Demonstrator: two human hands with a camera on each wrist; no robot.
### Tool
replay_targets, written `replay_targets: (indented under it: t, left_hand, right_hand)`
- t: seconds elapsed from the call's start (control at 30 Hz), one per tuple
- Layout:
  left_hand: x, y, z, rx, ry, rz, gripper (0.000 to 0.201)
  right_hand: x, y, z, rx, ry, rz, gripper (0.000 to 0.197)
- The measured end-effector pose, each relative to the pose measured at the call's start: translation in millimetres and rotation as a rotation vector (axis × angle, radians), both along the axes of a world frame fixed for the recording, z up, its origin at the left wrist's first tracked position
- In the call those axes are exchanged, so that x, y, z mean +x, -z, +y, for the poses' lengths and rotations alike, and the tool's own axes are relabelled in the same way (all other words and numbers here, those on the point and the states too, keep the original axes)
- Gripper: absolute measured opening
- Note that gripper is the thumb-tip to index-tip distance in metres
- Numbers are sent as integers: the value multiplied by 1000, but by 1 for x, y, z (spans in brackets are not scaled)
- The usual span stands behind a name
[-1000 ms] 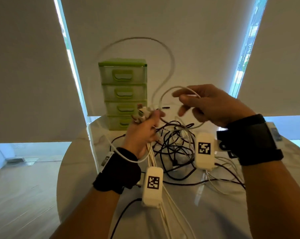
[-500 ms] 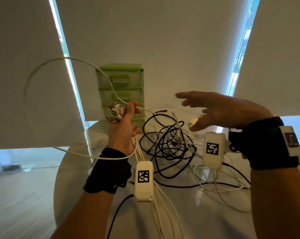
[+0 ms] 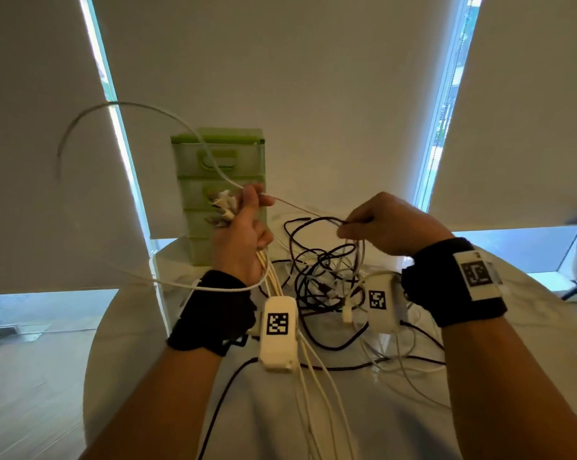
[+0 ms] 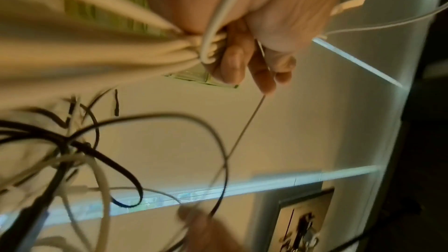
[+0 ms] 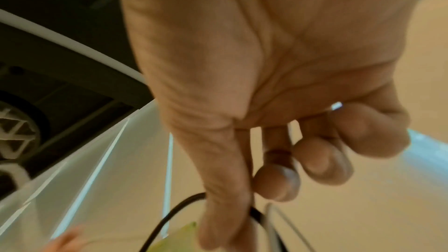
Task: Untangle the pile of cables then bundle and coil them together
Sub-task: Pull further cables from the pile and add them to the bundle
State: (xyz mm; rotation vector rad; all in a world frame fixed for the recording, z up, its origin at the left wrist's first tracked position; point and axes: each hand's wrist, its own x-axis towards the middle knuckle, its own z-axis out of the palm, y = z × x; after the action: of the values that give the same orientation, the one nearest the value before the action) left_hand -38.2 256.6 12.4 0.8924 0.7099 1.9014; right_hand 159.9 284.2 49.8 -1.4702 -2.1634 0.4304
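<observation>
Left hand [image 3: 239, 240] grips white cables [image 3: 273, 277]; black cables [image 3: 317, 270] lie tangled.

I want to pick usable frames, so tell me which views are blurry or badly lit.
Head view: backlit by bright window strips, arms dim, the left hand and black cables fairly sharp. Left wrist view: the white cable bundle up close is smeared and out of focus. Right wrist view: the right hand fills the frame, soft, fingertips motion-blurred.

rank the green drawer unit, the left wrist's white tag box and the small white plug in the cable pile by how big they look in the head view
1. green drawer unit
2. white tag box, nearer the camera, so flattered
3. small white plug
</observation>
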Motion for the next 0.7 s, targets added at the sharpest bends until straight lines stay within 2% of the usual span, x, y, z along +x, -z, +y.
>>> replay_targets:
  t: [0.1, 0.17, 0.23, 0.3, 0.37, 0.4, 0.5, 0.6, 0.7]
  left_hand:
    - [-21, -1, 5, 20, -102, -147, 21]
    - [-25, 1, 6, 20, -128, -146, 20]
    - [-17, 4, 6, -12, -115, -97, 19]
    - [-8, 5, 4, -25, -89, -62, 19]
    - [-3, 3, 1, 0, -55, -59, 20]
    - [-2, 2, 0, 22, -33, -68, 21]
    - [-1, 2, -3, 86, 15, -80, 22]
    - [0, 8, 0, 80, 48, -18, 19]
    - [12, 23, 5, -53, 103, 173, 28]
  right_hand:
    - [40, 3, 14, 43, 260, -19, 13]
    - [56, 6, 17, 96, 373, -58, 17]
    - [57, 1, 15, 116, 302, -39, 37]
    - [48, -12, 4, 79, 94, 144, 51]
    - [30, -20, -9, 35, -83, 273, 42]
    - [18, -19, -14, 7, -133, 231, 38]
    - [-14, -2, -13, -5, -148, -27, 28]
    - [-25, 9, -4, 49, -76, 43, 24]
    - [-31, 7, -5, 106, -63, 103, 28]
